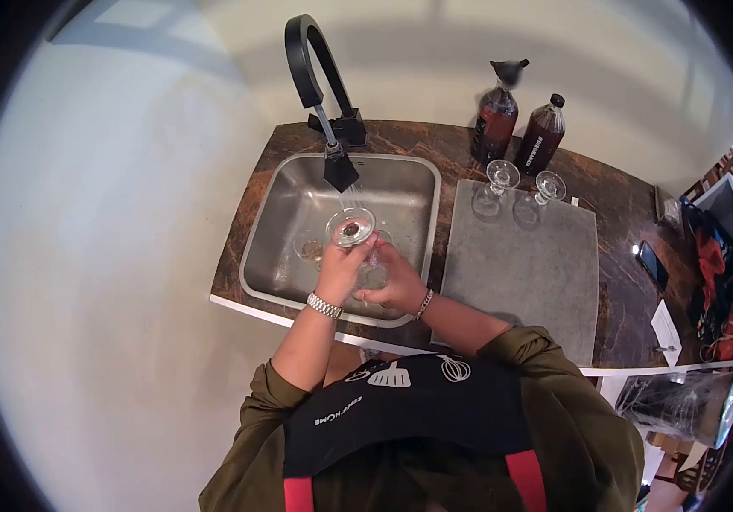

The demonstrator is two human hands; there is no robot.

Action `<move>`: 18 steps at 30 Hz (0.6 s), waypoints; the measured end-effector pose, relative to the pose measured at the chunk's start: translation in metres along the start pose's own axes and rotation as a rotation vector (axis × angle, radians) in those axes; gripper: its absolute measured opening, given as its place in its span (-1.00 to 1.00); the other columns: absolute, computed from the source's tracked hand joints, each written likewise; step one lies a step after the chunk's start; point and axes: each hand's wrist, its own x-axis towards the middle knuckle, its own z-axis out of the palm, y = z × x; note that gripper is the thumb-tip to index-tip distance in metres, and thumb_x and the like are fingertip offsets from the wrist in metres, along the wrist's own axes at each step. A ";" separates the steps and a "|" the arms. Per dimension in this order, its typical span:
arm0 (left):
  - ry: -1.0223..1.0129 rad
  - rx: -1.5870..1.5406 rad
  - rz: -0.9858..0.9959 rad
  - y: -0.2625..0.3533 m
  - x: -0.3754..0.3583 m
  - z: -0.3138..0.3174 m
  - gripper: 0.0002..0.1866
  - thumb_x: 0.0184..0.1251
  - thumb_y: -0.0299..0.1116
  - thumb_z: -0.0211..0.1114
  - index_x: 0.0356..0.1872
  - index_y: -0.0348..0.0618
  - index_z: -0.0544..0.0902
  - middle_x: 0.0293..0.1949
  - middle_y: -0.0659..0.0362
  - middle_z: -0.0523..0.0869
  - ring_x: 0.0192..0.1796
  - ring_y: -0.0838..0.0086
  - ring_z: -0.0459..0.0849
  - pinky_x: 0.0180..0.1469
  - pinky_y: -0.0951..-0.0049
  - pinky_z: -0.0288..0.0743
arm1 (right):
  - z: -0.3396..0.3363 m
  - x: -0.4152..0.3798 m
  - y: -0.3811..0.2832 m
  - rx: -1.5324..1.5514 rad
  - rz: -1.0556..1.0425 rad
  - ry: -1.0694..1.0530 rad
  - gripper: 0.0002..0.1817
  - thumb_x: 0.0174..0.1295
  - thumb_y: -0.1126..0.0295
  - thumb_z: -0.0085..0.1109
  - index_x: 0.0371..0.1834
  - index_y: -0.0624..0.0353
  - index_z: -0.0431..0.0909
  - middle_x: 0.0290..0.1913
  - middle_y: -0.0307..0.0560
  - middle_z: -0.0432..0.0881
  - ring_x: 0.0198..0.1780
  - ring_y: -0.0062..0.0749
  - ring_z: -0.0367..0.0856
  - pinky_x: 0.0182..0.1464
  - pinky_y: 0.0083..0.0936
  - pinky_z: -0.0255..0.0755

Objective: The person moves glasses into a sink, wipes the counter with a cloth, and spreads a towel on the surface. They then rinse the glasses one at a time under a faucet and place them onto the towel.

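Over the sink (435,213), a clear stemmed glass (351,217) is in both my hands, its round foot tipped up toward the faucet. My left hand (343,269) is closed around it near the foot and stem. Lower down, my right hand (396,280) wraps the bowl, with part of the glass hidden by the fingers. Water runs from the black faucet (341,171) onto or just beside the foot. Another clear glass (307,246) lies in the sink behind my left hand, partly covered.
Two stemmed glasses (503,175) stand upside down on a grey mat (520,273) right of the sink. Behind them are two dark bottles (542,136). A phone (652,266) and a white paper (665,333) lie at the right, near a bin of items (716,264).
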 end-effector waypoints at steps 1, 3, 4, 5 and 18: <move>-0.068 0.099 -0.052 -0.004 0.001 -0.004 -0.72 0.32 -0.44 0.23 0.05 -0.13 0.55 -0.16 0.16 0.69 -0.12 0.52 0.67 -0.16 0.50 0.55 | -0.002 -0.001 -0.002 0.009 0.048 -0.040 0.09 -0.22 0.11 0.53 0.35 0.34 0.07 0.24 0.23 0.38 0.30 -0.04 0.35 0.32 -0.31 0.20; -0.049 0.136 0.000 -0.007 -0.006 -0.007 -0.78 0.32 -0.43 0.21 -0.03 -0.13 0.59 -0.24 0.15 0.71 -0.15 0.48 0.69 -0.17 0.49 0.55 | -0.006 -0.002 0.000 0.017 0.094 -0.082 0.10 -0.21 0.10 0.53 0.36 0.33 0.05 0.26 0.22 0.35 0.34 -0.05 0.29 0.36 -0.31 0.15; -0.032 0.171 0.050 -0.006 -0.008 -0.006 -0.84 0.32 -0.43 0.19 -0.12 -0.14 0.63 -0.33 0.14 0.73 -0.19 0.43 0.71 -0.17 0.47 0.54 | -0.008 0.001 0.004 -0.012 0.057 -0.126 0.12 -0.22 0.06 0.54 0.36 0.32 0.06 0.28 0.21 0.33 0.37 -0.06 0.25 0.37 -0.30 0.13; -0.031 0.172 0.052 -0.003 -0.008 -0.007 -0.84 0.32 -0.43 0.19 -0.12 -0.14 0.63 -0.33 0.14 0.73 -0.19 0.43 0.71 -0.17 0.47 0.54 | -0.011 0.003 0.008 -0.040 0.020 -0.169 0.13 -0.23 0.02 0.56 0.35 0.31 0.07 0.30 0.19 0.30 0.40 -0.07 0.20 0.38 -0.29 0.10; 0.001 1.270 0.568 0.009 -0.018 0.022 -0.64 -0.20 -0.29 0.39 -0.27 -0.14 0.63 -0.26 0.09 0.66 -0.17 0.17 0.62 -0.12 0.22 0.52 | -0.017 0.021 -0.049 0.676 -0.039 0.046 -0.75 0.16 0.38 0.31 -0.11 0.14 0.56 0.45 0.06 0.18 0.22 -0.49 0.42 0.23 -0.47 0.32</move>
